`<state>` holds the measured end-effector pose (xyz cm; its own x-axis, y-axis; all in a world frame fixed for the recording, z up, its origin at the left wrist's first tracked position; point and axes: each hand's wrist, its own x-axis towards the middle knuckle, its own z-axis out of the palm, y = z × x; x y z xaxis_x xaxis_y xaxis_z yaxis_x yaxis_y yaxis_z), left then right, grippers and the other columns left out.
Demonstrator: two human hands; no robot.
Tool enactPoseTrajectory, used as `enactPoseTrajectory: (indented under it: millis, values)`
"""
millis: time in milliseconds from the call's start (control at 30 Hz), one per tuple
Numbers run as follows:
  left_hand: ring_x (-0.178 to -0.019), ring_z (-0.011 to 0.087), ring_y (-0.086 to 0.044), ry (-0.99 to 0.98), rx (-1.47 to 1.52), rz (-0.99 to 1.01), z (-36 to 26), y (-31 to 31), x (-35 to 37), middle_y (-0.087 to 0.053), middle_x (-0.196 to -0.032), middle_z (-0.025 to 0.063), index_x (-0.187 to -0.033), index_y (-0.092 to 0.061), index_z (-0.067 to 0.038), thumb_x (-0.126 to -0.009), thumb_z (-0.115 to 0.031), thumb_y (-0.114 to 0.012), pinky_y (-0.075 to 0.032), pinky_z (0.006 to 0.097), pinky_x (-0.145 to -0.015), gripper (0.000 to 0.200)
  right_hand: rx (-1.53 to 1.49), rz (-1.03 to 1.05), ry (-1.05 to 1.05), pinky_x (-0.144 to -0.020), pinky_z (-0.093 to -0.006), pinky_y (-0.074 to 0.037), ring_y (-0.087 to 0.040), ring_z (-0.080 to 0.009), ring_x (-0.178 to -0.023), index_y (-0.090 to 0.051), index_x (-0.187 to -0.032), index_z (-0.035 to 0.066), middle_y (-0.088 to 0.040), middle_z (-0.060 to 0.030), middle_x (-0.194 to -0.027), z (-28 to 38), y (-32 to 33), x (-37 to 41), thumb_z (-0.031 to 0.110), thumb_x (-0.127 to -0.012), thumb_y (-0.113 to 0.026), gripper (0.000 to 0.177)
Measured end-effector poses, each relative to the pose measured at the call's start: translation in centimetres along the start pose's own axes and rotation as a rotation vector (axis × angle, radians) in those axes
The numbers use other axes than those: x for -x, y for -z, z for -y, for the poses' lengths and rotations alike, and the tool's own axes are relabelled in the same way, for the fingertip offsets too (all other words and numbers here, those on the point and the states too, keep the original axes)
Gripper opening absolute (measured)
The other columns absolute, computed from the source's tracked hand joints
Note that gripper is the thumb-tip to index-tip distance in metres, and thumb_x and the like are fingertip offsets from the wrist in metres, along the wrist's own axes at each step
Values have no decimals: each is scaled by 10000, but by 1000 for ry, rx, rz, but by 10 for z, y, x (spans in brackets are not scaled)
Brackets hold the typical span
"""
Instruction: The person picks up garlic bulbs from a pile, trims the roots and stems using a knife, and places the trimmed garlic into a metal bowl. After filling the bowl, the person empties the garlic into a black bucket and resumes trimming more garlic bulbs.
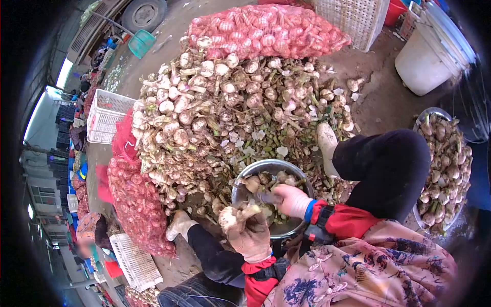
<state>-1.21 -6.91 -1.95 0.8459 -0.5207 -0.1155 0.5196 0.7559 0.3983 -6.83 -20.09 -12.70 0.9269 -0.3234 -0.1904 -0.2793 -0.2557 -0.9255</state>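
Note:
My left hand (250,238), in a dirty pale glove, is closed round a garlic bulb (228,218) whose stalk points right. Just above and to the right, my right hand (292,200), also gloved, is closed on something blurred that I cannot make out, near the stalk. Both hands are over the near part of a metal bowl (236,192) that holds cut stems and garlic pieces. Beyond the bowl lies a large heap of garlic with stalks (199,112).
Red net sacks of garlic lie behind the heap (266,31) and at its left (135,199). White crates (107,116) stand further left. At right are a white bucket (424,61) and a basin of garlic (442,174). A person (92,227) sits far left.

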Motion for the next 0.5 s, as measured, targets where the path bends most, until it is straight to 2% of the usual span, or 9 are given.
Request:
enactPoseTrajectory:
  millis: [33, 100, 133, 167, 233, 267, 300, 433, 500]
  values:
    - [-999, 220, -576, -5, 5, 6, 1, -1, -5, -583, -1050, 91, -1080, -521, -54, -803, -127, -608, -493, 394, -879, 300, 8, 99, -288, -802, -375, -481, -604, -336, -931, -590, -1029, 12, -631, -182, -974, -18, 0, -7, 80, -695, -616, 342]
    - [-976, 197, -585, 40, -153, -92, 3, -8, -12, -587, -990, 76, -1045, -514, -56, -801, -73, -601, -507, 383, -877, 259, -131, 15, -458, -816, -354, -483, -612, -320, -968, -583, -1111, 21, -642, -194, -1007, -20, 11, -7, 78, -689, -595, 425]
    - [-987, 215, -583, 124, -369, -241, 4, -15, -12, -576, -1047, 95, -1077, -501, -45, -798, -61, -614, -492, 378, -905, 301, -284, -98, -405, -817, -346, -481, -620, -314, -942, -595, -1088, 20, -652, -179, -969, -55, -10, -13, 96, -694, -605, 401]
    - [-980, 214, -585, 123, -569, -255, 10, 12, -22, -558, -1148, 118, -1264, -412, -7, -788, -37, -665, -502, 322, -851, 539, -330, -166, -327, -797, -321, -485, -632, -261, -884, -604, -1025, 13, -665, -138, -924, -54, -9, -18, 93, -694, -626, 341]
    - [-1027, 228, -570, -35, -1585, 39, -4, 45, -28, -514, -1244, 119, -1322, -352, 12, -766, -59, -706, -465, 316, -878, 662, -398, -196, -398, -756, -288, -487, -622, -183, -821, -602, -962, 12, -663, -91, -871, -25, 9, -14, 79, -682, -657, 293]
    - [-1034, 216, -561, -138, -1506, 17, -6, 75, -39, -488, -1266, 95, -1365, -295, 10, -762, -91, -719, -434, 292, -910, 744, -377, -195, -443, -729, -262, -482, -603, -136, -795, -595, -940, 15, -652, -70, -844, -7, 17, -13, 65, -677, -669, 278]
    - [-1043, 202, -557, -82, -1231, -198, -16, 104, -39, -525, -1222, 85, -1342, -359, 17, -757, -91, -718, -422, 292, -918, 695, -632, -180, -386, -713, -263, -481, -598, -139, -779, -591, -926, 10, -647, -73, -833, -24, 9, -15, 66, -683, -665, 261]
    - [-1051, 234, -574, -172, -1355, -653, -76, 166, -86, -619, -1129, 133, -1191, -578, -11, -752, -147, -709, -437, 320, -907, 477, -415, -121, -433, -729, -260, -484, -596, -137, -782, -579, -1014, -16, -639, -72, -859, -27, -2, -15, 97, -675, -700, 378]
    - [-1051, 310, -581, 32, -1757, -838, -108, 229, -106, -606, -1149, 194, -1185, -601, -73, -729, -215, -702, -447, 351, -904, 488, -254, -124, -410, -749, -259, -484, -592, -129, -798, -566, -1079, -32, -638, -67, -903, -25, -6, -21, 91, -674, -726, 453]
